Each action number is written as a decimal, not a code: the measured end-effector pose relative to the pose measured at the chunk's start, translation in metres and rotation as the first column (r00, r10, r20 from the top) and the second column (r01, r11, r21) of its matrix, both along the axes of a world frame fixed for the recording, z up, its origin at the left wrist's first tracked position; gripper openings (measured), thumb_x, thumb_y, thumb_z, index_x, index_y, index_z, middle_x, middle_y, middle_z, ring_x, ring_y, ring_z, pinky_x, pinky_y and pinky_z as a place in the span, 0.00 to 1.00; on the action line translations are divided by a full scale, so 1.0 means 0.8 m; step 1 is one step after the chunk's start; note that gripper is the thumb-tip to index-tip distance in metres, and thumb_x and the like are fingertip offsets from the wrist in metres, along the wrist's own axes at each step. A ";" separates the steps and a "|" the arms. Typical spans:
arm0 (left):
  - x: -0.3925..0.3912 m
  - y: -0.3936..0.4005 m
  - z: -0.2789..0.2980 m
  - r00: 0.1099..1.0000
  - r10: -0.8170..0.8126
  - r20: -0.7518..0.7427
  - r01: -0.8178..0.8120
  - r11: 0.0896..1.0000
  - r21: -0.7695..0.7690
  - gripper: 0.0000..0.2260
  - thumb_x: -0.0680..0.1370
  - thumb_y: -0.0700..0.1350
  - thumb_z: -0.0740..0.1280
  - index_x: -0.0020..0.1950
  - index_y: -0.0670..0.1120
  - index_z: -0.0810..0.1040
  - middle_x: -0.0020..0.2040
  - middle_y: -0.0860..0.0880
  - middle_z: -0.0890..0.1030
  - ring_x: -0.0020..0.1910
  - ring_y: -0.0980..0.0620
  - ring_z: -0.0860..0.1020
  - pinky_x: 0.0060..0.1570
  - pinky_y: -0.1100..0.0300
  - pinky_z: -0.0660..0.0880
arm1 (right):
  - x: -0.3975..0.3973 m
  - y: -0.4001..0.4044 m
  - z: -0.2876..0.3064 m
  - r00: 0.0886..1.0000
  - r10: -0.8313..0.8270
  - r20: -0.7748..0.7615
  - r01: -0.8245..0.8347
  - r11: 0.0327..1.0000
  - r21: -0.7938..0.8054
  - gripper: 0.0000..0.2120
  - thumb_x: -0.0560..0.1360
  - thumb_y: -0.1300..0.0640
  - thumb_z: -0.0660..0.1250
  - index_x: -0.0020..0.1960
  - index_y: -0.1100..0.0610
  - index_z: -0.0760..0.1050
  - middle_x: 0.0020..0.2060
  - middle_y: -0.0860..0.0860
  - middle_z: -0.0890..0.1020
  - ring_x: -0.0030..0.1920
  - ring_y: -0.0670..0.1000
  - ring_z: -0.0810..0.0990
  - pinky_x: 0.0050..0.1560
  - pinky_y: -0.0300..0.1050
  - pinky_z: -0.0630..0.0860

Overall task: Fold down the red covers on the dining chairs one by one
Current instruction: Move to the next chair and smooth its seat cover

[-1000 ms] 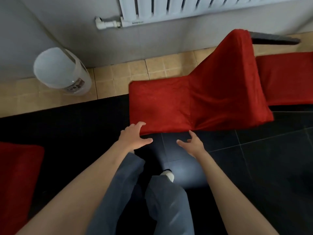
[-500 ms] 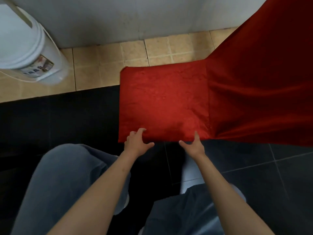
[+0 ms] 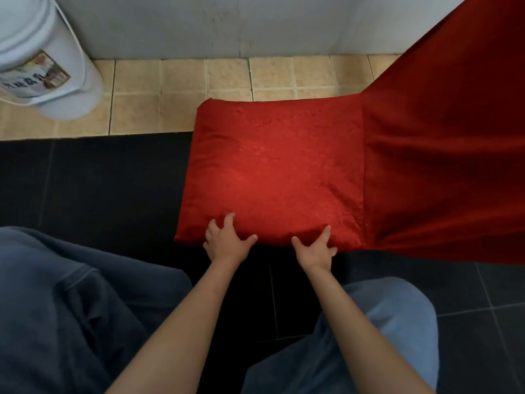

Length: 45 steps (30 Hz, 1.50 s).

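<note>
Currently head view, only one view to go on: red chair cover [image 3: 272, 172] sits over the seat of one dining chair, right of centre, its right part rising up the backrest at the far right edge. Both hands are at the near edge of the seat. Left hand [image 3: 224, 243]: fingers spread on top of the cloth, thumb out along the edge, grip wide, touching not clamping. Right hand [image 3: 316, 250]: same, fingers splayed on the near edge, grip wide, nothing pinched that I can see.

Progress, my read: early on this chair. Cover's near hem looks not yet pulled down; fold not started. Other chairs are out of frame, so count done or left is unknown.

Containers: white lidded bucket [image 3: 42, 58] with a printed label, far left on the beige floor tiles [image 3: 181, 89] by the grey wall [image 3: 227, 24]. Lid on, contents not visible.
</note>
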<state>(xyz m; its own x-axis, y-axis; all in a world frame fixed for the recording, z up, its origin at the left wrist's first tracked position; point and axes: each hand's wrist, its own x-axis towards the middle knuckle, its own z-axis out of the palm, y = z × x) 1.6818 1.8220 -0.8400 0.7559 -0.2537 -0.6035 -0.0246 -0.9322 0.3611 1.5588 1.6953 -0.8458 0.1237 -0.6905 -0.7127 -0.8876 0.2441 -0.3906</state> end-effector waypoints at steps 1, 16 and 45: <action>-0.006 -0.001 -0.002 0.999 0.034 0.006 -0.034 0.999 0.000 0.39 0.72 0.61 0.71 0.77 0.56 0.55 0.77 0.39 0.53 0.74 0.39 0.56 0.71 0.42 0.59 | -0.002 0.000 -0.003 1.000 -0.015 -0.002 0.015 1.000 -0.006 0.48 0.75 0.43 0.68 0.78 0.45 0.36 0.76 0.68 0.42 0.67 0.69 0.70 0.64 0.53 0.70; -0.031 -0.054 -0.050 0.759 0.607 -0.234 -0.641 0.760 -0.108 0.60 0.66 0.61 0.76 0.76 0.50 0.30 0.70 0.33 0.61 0.63 0.33 0.71 0.63 0.39 0.70 | 0.011 -0.005 -0.049 0.906 -0.397 0.146 0.410 0.909 -0.075 0.62 0.70 0.39 0.72 0.73 0.56 0.22 0.77 0.65 0.50 0.70 0.66 0.66 0.66 0.55 0.67; -0.051 -0.073 -0.100 0.506 0.765 -0.398 -0.843 0.341 -0.417 0.60 0.67 0.47 0.79 0.73 0.63 0.28 0.60 0.48 0.69 0.52 0.48 0.75 0.58 0.41 0.76 | 0.031 -0.006 -0.086 0.649 -0.666 0.366 0.715 0.700 0.006 0.67 0.67 0.50 0.79 0.72 0.48 0.20 0.60 0.64 0.75 0.46 0.53 0.75 0.52 0.43 0.70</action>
<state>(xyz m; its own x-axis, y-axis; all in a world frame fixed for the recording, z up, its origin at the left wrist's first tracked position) 1.6411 1.7636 -0.9196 0.7072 0.1622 -0.6882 0.7068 -0.1392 0.6935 1.5832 1.6908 -0.9147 -0.2276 -0.7492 -0.6220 -0.3003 0.6617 -0.6870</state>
